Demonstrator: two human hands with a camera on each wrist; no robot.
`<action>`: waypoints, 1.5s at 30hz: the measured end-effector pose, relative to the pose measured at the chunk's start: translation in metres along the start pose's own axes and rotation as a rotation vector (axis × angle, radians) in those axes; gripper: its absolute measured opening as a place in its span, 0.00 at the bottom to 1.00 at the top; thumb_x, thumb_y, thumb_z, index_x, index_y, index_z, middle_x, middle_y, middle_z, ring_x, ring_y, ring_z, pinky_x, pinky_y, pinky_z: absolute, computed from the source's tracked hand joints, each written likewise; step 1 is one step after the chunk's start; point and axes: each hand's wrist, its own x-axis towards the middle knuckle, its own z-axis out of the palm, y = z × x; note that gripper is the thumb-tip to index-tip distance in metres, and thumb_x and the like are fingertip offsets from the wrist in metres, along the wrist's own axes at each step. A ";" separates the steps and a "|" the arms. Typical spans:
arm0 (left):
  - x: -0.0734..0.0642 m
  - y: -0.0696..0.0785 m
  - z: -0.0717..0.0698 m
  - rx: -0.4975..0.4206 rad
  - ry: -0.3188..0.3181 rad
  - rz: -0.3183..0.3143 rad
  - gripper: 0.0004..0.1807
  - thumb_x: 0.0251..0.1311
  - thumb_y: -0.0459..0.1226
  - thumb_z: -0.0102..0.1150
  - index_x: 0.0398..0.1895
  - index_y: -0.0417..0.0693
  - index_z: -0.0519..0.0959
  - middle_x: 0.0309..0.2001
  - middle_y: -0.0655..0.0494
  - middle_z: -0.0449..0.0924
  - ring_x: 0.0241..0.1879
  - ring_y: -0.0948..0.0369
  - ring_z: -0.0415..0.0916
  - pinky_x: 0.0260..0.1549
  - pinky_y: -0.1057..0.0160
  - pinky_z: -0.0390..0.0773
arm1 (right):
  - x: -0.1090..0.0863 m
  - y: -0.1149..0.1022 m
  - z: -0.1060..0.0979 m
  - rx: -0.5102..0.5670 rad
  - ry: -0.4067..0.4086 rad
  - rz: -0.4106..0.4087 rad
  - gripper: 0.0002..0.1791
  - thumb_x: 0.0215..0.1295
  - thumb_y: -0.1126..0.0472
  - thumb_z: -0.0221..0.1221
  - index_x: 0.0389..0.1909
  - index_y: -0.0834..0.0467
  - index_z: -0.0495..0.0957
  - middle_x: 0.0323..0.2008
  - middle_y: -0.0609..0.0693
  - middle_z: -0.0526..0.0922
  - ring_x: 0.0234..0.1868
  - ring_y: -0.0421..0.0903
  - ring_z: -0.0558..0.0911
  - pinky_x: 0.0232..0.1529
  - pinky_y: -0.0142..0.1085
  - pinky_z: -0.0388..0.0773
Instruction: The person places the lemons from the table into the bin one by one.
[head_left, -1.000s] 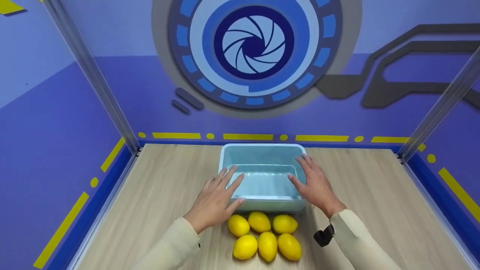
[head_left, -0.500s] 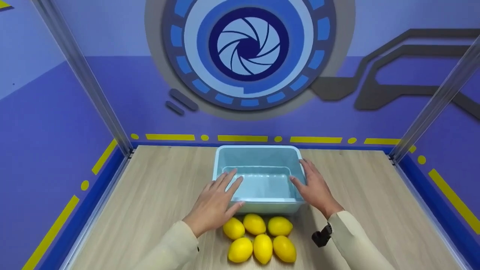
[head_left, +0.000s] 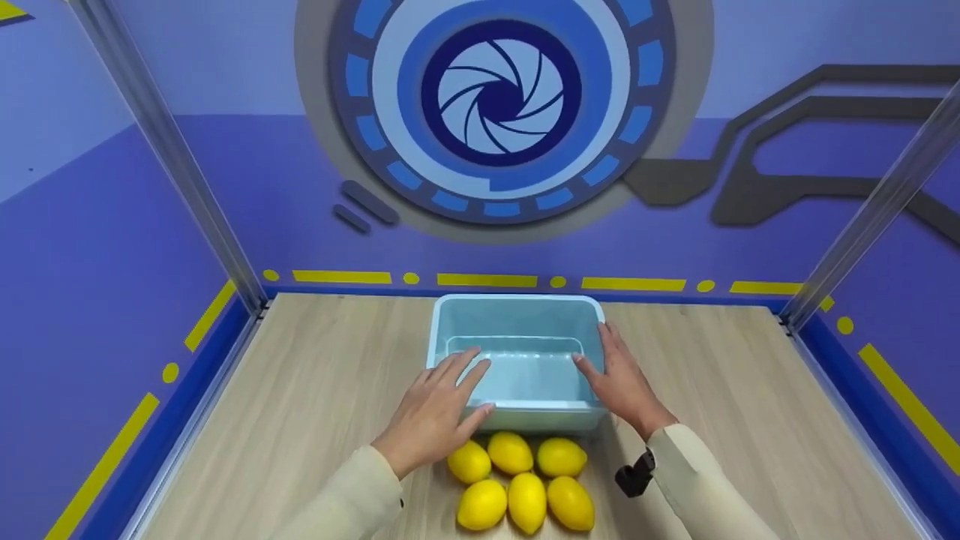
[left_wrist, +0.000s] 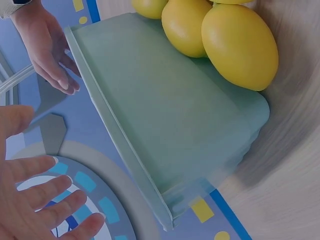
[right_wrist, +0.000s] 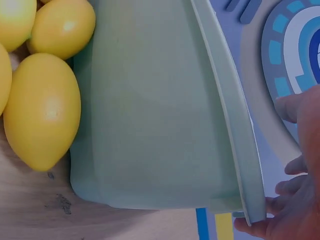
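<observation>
A light blue plastic bin stands on the table, its hollow inside visible from above. My left hand hovers over the bin's left front corner with fingers spread; in the left wrist view that hand is apart from the rim. At the right side, my right hand has its fingers along the outside of the rim and its thumb over the inside. The right wrist view shows fingertips against the rim's corner. Several yellow lemons lie in two rows before the bin.
The wooden table extends to both sides of the bin. A blue printed wall stands close behind it, with metal posts at the corners. A small black device sits at the right wrist.
My right hand has come down from above the bin to its right rim, fingers now outside. My left hand has barely moved. The view has shifted slightly; the lemons keep their arrangement.
</observation>
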 end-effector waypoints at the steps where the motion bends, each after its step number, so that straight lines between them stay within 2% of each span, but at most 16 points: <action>1: 0.000 0.000 0.001 0.002 0.004 0.003 0.33 0.69 0.58 0.43 0.73 0.58 0.59 0.74 0.55 0.57 0.70 0.54 0.61 0.65 0.47 0.68 | 0.000 0.000 0.001 0.003 0.002 -0.003 0.48 0.69 0.36 0.49 0.77 0.55 0.36 0.78 0.56 0.33 0.77 0.61 0.43 0.72 0.60 0.45; 9: -0.002 -0.001 0.003 0.009 0.019 0.011 0.33 0.69 0.58 0.44 0.73 0.56 0.60 0.73 0.55 0.60 0.70 0.55 0.62 0.64 0.48 0.70 | 0.000 0.004 0.006 0.000 0.008 -0.010 0.49 0.68 0.34 0.47 0.77 0.53 0.35 0.78 0.56 0.32 0.77 0.61 0.44 0.72 0.60 0.46; 15: -0.001 0.000 0.004 0.012 0.007 0.007 0.33 0.69 0.58 0.44 0.73 0.57 0.61 0.73 0.55 0.60 0.69 0.55 0.62 0.64 0.48 0.69 | 0.003 0.006 0.006 0.039 0.009 0.015 0.47 0.71 0.39 0.48 0.77 0.54 0.34 0.78 0.57 0.32 0.77 0.60 0.43 0.73 0.59 0.44; 24: 0.000 0.001 0.006 0.001 0.003 -0.003 0.31 0.68 0.58 0.45 0.70 0.58 0.65 0.70 0.57 0.64 0.68 0.56 0.65 0.62 0.47 0.71 | 0.010 0.009 0.006 0.120 0.000 0.103 0.47 0.72 0.44 0.50 0.77 0.52 0.30 0.78 0.56 0.33 0.78 0.58 0.42 0.74 0.58 0.42; 28: 0.000 0.001 0.007 0.006 0.038 0.012 0.28 0.68 0.56 0.47 0.67 0.57 0.68 0.67 0.57 0.68 0.65 0.57 0.67 0.60 0.48 0.74 | 0.012 0.010 0.006 0.145 -0.006 0.113 0.47 0.72 0.47 0.50 0.77 0.52 0.29 0.78 0.57 0.35 0.77 0.59 0.44 0.74 0.59 0.43; 33: -0.002 0.000 0.007 -0.009 0.106 0.057 0.26 0.68 0.54 0.50 0.64 0.56 0.71 0.63 0.56 0.72 0.62 0.58 0.71 0.57 0.51 0.77 | 0.012 0.014 0.004 0.171 0.019 0.092 0.43 0.73 0.56 0.49 0.77 0.58 0.32 0.77 0.61 0.40 0.77 0.61 0.46 0.74 0.58 0.44; 37: -0.005 -0.004 0.008 -0.023 0.133 0.069 0.24 0.67 0.53 0.52 0.62 0.56 0.72 0.59 0.57 0.74 0.58 0.59 0.73 0.53 0.54 0.79 | 0.013 0.017 0.005 0.205 0.018 0.087 0.42 0.72 0.61 0.47 0.77 0.59 0.33 0.77 0.62 0.41 0.77 0.61 0.46 0.74 0.58 0.44; 45: -0.014 -0.009 0.012 -0.073 0.170 0.115 0.18 0.68 0.50 0.52 0.57 0.58 0.75 0.50 0.60 0.77 0.43 0.64 0.78 0.41 0.64 0.82 | 0.014 0.021 0.008 0.274 0.007 0.107 0.41 0.73 0.59 0.47 0.77 0.56 0.33 0.77 0.60 0.41 0.77 0.60 0.47 0.74 0.58 0.45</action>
